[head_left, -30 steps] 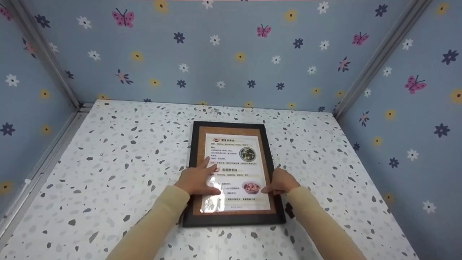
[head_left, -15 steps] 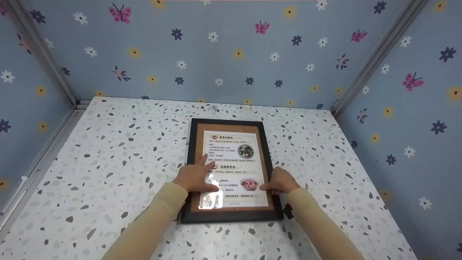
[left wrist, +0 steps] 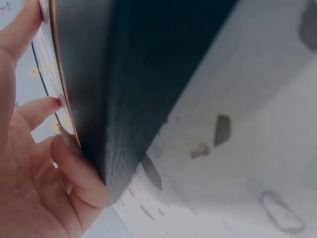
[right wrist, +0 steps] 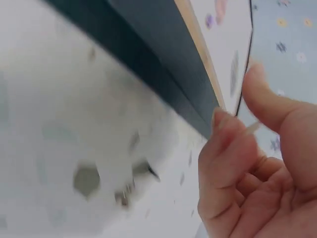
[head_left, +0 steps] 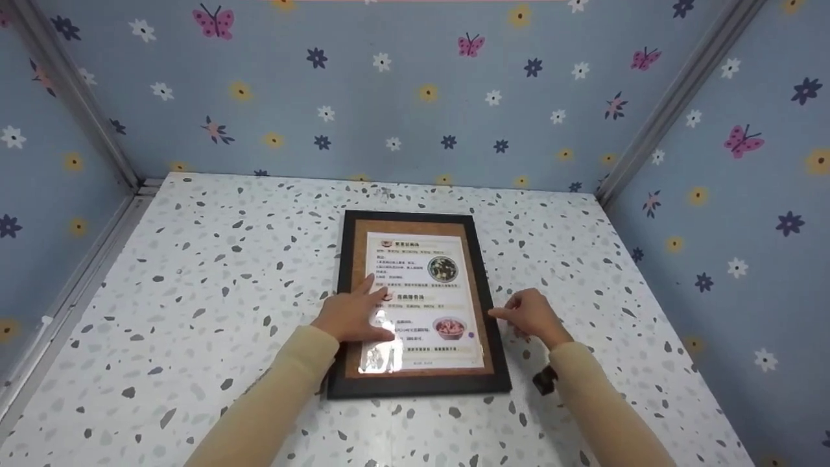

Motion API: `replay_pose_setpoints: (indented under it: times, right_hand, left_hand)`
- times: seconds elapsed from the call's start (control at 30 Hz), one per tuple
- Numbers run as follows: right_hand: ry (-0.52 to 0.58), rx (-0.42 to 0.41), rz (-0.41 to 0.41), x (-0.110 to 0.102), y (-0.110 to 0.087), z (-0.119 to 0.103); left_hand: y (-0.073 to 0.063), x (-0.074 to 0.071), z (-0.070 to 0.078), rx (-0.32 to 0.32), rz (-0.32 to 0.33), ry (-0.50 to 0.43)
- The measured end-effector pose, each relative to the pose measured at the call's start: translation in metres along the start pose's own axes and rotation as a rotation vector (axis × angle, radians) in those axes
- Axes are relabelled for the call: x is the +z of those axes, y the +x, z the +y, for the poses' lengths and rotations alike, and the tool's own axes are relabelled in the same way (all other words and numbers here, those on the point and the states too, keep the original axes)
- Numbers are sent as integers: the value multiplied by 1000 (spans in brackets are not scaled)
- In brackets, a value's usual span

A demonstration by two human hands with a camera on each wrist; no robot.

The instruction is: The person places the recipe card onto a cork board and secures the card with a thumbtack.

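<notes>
A black-framed cork board point(head_left: 491, 363) lies flat on the speckled table, with a printed recipe sheet point(head_left: 418, 259) on it. My left hand point(head_left: 347, 316) rests on the board's left side, fingers spread, thumb and fingertips on the sheet. In the left wrist view, its lower fingers point(left wrist: 77, 166) bend against the frame's dark side. A small round purple pushpin point(head_left: 471, 335) shows at the sheet's right edge, beside the picture of a pink bowl. My right hand point(head_left: 528, 316) is at the frame's right border, fingers loosely curled, with nothing seen between thumb and fingers in the right wrist view point(right wrist: 257, 148).
The white speckled tabletop point(head_left: 214, 311) surrounds the board. Blue flowered panels point(head_left: 415, 84) stand at the back and both sides, joined by grey metal posts. Under the right wrist hangs a small dark object point(head_left: 545, 380). Light glares on the sheet's lower left.
My right hand has drawn off the sheet to the right, uncovering the purple pushpin. The left hand keeps its place on the board. The view has tilted slightly.
</notes>
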State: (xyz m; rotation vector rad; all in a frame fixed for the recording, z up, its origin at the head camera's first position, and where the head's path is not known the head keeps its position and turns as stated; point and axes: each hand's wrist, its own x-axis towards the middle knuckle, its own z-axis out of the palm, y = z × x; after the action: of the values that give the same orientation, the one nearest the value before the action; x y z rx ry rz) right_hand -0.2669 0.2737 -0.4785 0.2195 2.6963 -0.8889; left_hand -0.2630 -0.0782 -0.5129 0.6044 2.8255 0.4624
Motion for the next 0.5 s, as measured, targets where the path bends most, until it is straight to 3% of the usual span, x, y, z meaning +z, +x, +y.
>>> replay_pose_setpoints:
  times: [0.1,0.23,0.33,0.5]
  right_hand:
    - [1,-21,13,-12,0,13]
    - [-40,10,-32,-20,-1,30]
    - [-64,42,-76,-18,-3,40]
    - [-55,31,-65,-12,-10,46]
  left_hand:
    - [0,2,-1,4,3,-2]
    - [0,4,-2,2,-3,-9]
    - [0,3,-2,4,-8,-12]
    - [1,-2,-6,36,-12,-42]
